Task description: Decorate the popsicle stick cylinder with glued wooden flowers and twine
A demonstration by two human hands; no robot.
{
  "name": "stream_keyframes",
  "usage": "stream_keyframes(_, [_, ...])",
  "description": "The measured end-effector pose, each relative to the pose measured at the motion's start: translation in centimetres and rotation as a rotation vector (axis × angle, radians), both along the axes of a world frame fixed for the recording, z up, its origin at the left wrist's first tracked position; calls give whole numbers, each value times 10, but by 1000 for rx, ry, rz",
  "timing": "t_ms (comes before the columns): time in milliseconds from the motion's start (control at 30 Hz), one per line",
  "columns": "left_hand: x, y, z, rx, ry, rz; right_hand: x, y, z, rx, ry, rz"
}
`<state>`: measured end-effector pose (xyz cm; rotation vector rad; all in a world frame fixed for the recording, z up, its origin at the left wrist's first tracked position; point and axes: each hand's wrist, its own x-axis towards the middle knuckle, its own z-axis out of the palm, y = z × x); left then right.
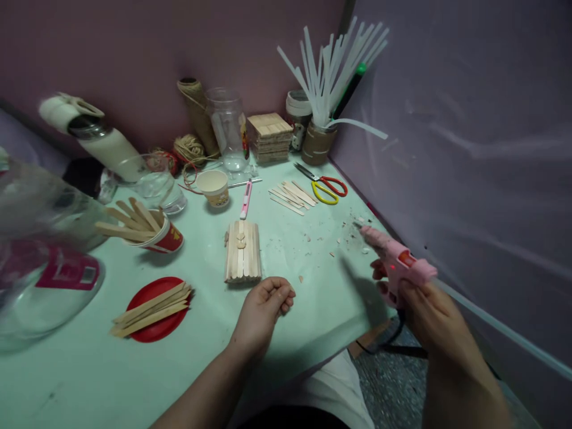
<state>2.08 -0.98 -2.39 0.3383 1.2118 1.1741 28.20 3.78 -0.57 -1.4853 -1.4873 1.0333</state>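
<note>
My right hand (424, 307) grips a pink hot glue gun (395, 259) at the right edge of the pale green table (295, 310), its nozzle pointing up and left. My left hand (263, 310) rests on the table with fingers curled, pinching something small I cannot make out. Just beyond it lies a panel of glued wooden craft sticks (242, 250) with small wood bits on top.
A red plate with sticks (154, 307), a red cup of sticks (154, 229), a paper cup (214, 187), a pink cutter (245, 199), loose sticks (292, 195), scissors (326, 187), stacked wood panels (270, 137), glue sticks in a holder (330, 77), twine, jars and a flask at left. Walls close behind and right.
</note>
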Motion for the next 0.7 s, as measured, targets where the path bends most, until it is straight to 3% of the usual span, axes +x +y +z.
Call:
stream_keyframes(133, [0,0,4,8,-83,34,-5,-24,-7,-161,143,96])
stream_keyframes(300, [-1,-2,3,40,-111,34,-18,-41,-7,-159,12,174])
stream_keyframes(500, [-1,-1,2,37,-112,18,-30,-46,-7,-248,53,210])
stream_keyframes(700, [0,-2,4,37,-89,4,-23,-45,-14,-252,17,213])
